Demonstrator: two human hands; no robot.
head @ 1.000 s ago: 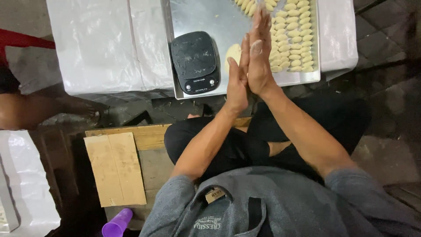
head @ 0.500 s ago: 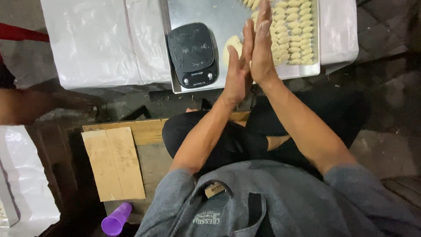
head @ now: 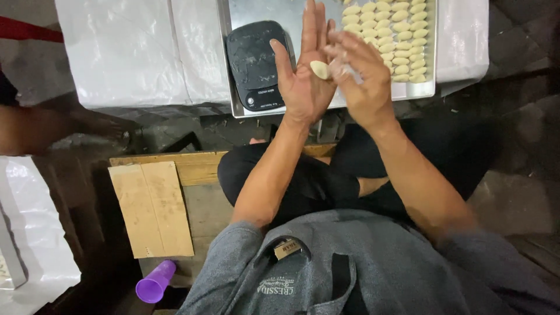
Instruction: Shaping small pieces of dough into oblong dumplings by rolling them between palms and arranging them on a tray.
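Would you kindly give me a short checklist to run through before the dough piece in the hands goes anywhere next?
1. Dough piece rests on the open left hand: ok.
2. Right hand is off the piece, beside it: ok.
3. Piece is shaped like the pale pieces in rows: roughly oval, ok; finer match cannot tell.
4. Free room on the metal tray: bare metal shows between the scale and the rows, ok.
5. Scale reading: cannot tell.
6. Purple cup lies on its side by the cardboard sheet, away from the hands: ok.
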